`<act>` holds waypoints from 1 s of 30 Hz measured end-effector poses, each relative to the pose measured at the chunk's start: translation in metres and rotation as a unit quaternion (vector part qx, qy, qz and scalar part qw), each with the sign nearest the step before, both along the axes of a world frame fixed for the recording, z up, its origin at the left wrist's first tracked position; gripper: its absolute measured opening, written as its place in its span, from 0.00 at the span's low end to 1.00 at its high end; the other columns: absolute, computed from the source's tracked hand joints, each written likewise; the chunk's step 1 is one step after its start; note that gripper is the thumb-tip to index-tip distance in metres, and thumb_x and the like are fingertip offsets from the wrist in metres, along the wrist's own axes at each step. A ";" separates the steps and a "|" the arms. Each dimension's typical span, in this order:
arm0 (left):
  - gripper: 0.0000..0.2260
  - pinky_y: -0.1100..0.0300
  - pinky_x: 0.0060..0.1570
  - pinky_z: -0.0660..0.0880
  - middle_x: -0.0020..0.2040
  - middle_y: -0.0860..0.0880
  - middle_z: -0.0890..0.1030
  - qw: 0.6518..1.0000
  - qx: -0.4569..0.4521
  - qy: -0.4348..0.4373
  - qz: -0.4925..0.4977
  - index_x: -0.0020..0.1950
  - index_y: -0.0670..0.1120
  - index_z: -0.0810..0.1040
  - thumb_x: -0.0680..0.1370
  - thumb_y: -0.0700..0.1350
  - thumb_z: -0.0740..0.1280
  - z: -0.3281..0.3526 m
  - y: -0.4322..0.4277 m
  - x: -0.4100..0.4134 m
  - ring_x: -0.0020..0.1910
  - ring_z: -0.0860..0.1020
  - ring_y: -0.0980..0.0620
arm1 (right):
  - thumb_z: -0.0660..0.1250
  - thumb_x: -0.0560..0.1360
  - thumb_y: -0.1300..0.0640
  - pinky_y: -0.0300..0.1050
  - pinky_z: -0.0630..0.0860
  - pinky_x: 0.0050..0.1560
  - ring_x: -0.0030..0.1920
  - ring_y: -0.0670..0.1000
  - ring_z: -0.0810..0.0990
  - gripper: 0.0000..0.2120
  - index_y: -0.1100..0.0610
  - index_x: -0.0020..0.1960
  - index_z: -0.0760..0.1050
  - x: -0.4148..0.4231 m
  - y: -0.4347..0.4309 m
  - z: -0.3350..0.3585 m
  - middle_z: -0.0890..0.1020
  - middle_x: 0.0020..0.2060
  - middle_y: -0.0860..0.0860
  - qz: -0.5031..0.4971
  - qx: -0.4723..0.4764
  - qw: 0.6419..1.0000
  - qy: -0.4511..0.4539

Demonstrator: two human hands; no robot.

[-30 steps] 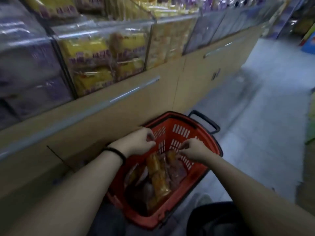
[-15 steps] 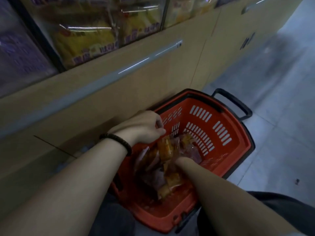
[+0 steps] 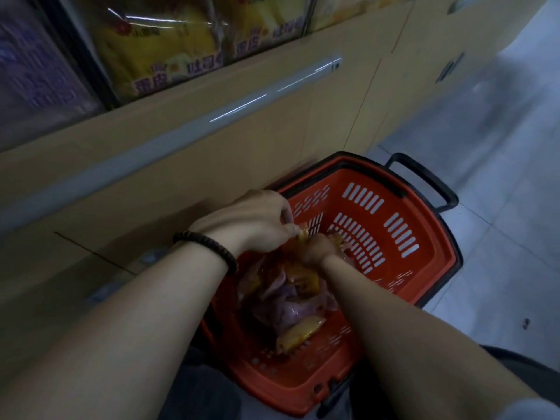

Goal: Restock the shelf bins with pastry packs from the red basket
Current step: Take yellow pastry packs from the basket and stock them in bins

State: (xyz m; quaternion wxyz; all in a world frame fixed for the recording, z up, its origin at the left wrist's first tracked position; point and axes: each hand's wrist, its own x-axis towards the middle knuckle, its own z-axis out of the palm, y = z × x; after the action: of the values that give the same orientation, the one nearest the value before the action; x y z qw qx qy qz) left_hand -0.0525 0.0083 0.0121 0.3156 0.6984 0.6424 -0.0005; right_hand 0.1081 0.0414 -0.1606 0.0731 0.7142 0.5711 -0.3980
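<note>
1. Since the earlier frame, the right hand (image 3: 316, 250) has risen from the heap, now gripping an orange pastry pack (image 3: 303, 236) that the left hand (image 3: 251, 221) pinches too.
2. Wooden cabinet (image 3: 212, 165) crowds the red basket (image 3: 409, 219) at lower centre.
3. Right fingers are hidden.
4. Shelf bins (image 3: 157, 47) at upper left hold yellow packs.
5. Basket packs (image 3: 291, 301) look crumpled, orange and purple.
</note>
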 end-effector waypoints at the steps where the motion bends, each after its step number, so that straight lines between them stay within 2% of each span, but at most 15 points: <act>1: 0.10 0.60 0.49 0.74 0.55 0.53 0.84 1.000 0.001 0.000 0.003 0.54 0.56 0.83 0.80 0.60 0.70 -0.001 0.001 -0.001 0.54 0.80 0.51 | 0.66 0.73 0.30 0.46 0.76 0.61 0.65 0.59 0.81 0.35 0.52 0.71 0.76 0.001 0.001 -0.024 0.82 0.66 0.55 -0.014 0.009 1.000 0.013; 3: 0.09 0.60 0.48 0.72 0.55 0.53 0.83 1.000 0.002 -0.003 0.009 0.54 0.55 0.83 0.80 0.59 0.70 -0.002 0.001 -0.003 0.54 0.80 0.51 | 0.58 0.64 0.22 0.53 0.76 0.68 0.68 0.62 0.78 0.48 0.46 0.77 0.67 0.001 0.000 -0.059 0.77 0.72 0.57 -0.038 0.024 0.998 0.037; 4: 0.09 0.60 0.47 0.72 0.55 0.53 0.83 1.000 0.004 -0.006 0.011 0.54 0.55 0.83 0.80 0.59 0.70 -0.003 0.002 -0.004 0.53 0.80 0.52 | 0.57 0.63 0.21 0.56 0.74 0.70 0.70 0.64 0.76 0.50 0.44 0.79 0.63 -0.002 -0.003 -0.061 0.74 0.74 0.58 -0.051 0.021 0.998 0.032; 8: 0.09 0.62 0.46 0.70 0.52 0.54 0.82 1.000 0.013 -0.007 0.015 0.54 0.54 0.84 0.80 0.58 0.71 -0.004 0.004 -0.010 0.50 0.78 0.53 | 0.64 0.77 0.33 0.53 0.70 0.70 0.73 0.64 0.73 0.38 0.53 0.79 0.64 -0.025 -0.011 -0.043 0.70 0.76 0.59 -0.029 0.030 0.999 -0.011; 11: 0.09 0.62 0.45 0.70 0.51 0.54 0.82 1.000 0.017 -0.011 0.024 0.52 0.54 0.84 0.80 0.58 0.71 -0.007 0.006 -0.011 0.50 0.79 0.53 | 0.59 0.75 0.32 0.52 0.66 0.72 0.75 0.59 0.70 0.39 0.53 0.79 0.67 -0.028 -0.011 -0.048 0.70 0.77 0.57 0.020 0.039 0.999 -0.028; 14: 0.09 0.62 0.47 0.71 0.51 0.54 0.82 1.000 0.009 -0.011 0.020 0.52 0.54 0.84 0.80 0.58 0.71 -0.010 0.004 -0.008 0.51 0.79 0.53 | 0.67 0.80 0.43 0.48 0.67 0.73 0.76 0.59 0.71 0.34 0.56 0.80 0.65 -0.020 -0.012 -0.034 0.70 0.77 0.58 0.008 0.016 1.000 0.014; 17: 0.10 0.62 0.48 0.70 0.55 0.52 0.82 1.000 0.005 0.016 0.012 0.54 0.54 0.85 0.80 0.58 0.71 -0.006 0.002 -0.011 0.50 0.76 0.52 | 0.70 0.76 0.37 0.48 0.78 0.62 0.63 0.59 0.82 0.33 0.55 0.74 0.73 -0.007 -0.011 -0.022 0.82 0.65 0.57 -0.071 0.035 0.994 0.080; 19: 0.11 0.62 0.48 0.70 0.56 0.52 0.84 0.999 0.009 0.035 0.016 0.54 0.54 0.85 0.79 0.59 0.71 -0.002 0.002 -0.016 0.52 0.78 0.51 | 0.75 0.72 0.40 0.48 0.82 0.47 0.51 0.56 0.85 0.28 0.56 0.65 0.81 0.004 -0.007 0.000 0.85 0.53 0.53 -0.117 0.012 0.983 0.141; 20: 0.12 0.62 0.49 0.71 0.57 0.51 0.84 0.999 0.009 0.041 0.018 0.54 0.54 0.85 0.79 0.60 0.71 0.000 0.003 -0.019 0.54 0.80 0.50 | 0.79 0.69 0.43 0.50 0.84 0.44 0.49 0.57 0.85 0.27 0.57 0.62 0.82 0.010 -0.004 0.014 0.85 0.51 0.54 -0.137 -0.016 0.977 0.165; 21: 0.12 0.62 0.50 0.72 0.59 0.51 0.84 0.999 0.007 0.045 0.020 0.56 0.54 0.84 0.80 0.60 0.71 0.002 0.003 -0.021 0.56 0.80 0.50 | 0.81 0.68 0.46 0.56 0.86 0.45 0.51 0.60 0.85 0.25 0.57 0.61 0.82 0.017 0.000 0.031 0.85 0.53 0.55 -0.144 -0.049 0.969 0.194; 23: 0.19 0.59 0.53 0.77 0.63 0.49 0.82 0.999 -0.010 0.031 0.036 0.65 0.53 0.80 0.80 0.63 0.68 0.001 0.003 -0.025 0.57 0.81 0.48 | 0.78 0.73 0.53 0.67 0.82 0.59 0.60 0.63 0.84 0.17 0.58 0.59 0.83 0.030 0.004 0.076 0.84 0.59 0.57 -0.101 -0.107 0.953 0.264; 25: 0.32 0.51 0.53 0.84 0.67 0.47 0.78 0.994 -0.057 -0.052 0.075 0.76 0.52 0.70 0.79 0.70 0.63 0.000 0.002 -0.026 0.56 0.82 0.48 | 0.77 0.75 0.58 0.67 0.77 0.67 0.59 0.63 0.85 0.17 0.63 0.61 0.83 0.045 0.006 0.125 0.86 0.58 0.61 -0.038 -0.138 0.938 0.317; 27: 0.41 0.46 0.55 0.84 0.71 0.50 0.75 0.965 -0.117 -0.204 0.115 0.79 0.57 0.64 0.73 0.79 0.61 0.004 -0.002 -0.020 0.61 0.80 0.49 | 0.77 0.75 0.59 0.65 0.78 0.66 0.56 0.62 0.86 0.18 0.65 0.62 0.82 0.058 0.002 0.176 0.87 0.56 0.62 0.043 -0.114 0.940 0.317; 29: 0.41 0.42 0.63 0.80 0.72 0.53 0.78 0.911 -0.159 -0.357 0.134 0.76 0.60 0.71 0.69 0.81 0.63 0.010 -0.005 -0.011 0.64 0.80 0.50 | 0.77 0.76 0.59 0.64 0.80 0.63 0.56 0.62 0.86 0.18 0.63 0.63 0.81 0.067 -0.007 0.218 0.86 0.57 0.62 0.105 -0.073 0.940 0.317; 30: 0.36 0.42 0.66 0.79 0.70 0.50 0.81 0.871 -0.188 -0.433 0.133 0.74 0.57 0.76 0.73 0.78 0.64 0.015 -0.008 -0.005 0.64 0.81 0.48 | 0.77 0.76 0.59 0.62 0.81 0.62 0.57 0.62 0.86 0.18 0.62 0.64 0.82 0.072 -0.014 0.232 0.86 0.57 0.60 0.120 -0.049 0.939 0.317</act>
State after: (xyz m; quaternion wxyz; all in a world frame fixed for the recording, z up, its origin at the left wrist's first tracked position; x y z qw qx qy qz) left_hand -0.0573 0.0007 0.0271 0.6844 0.4639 0.5163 0.2235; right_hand 0.1804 0.0277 0.0710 -0.0302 0.4728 0.6257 -0.6198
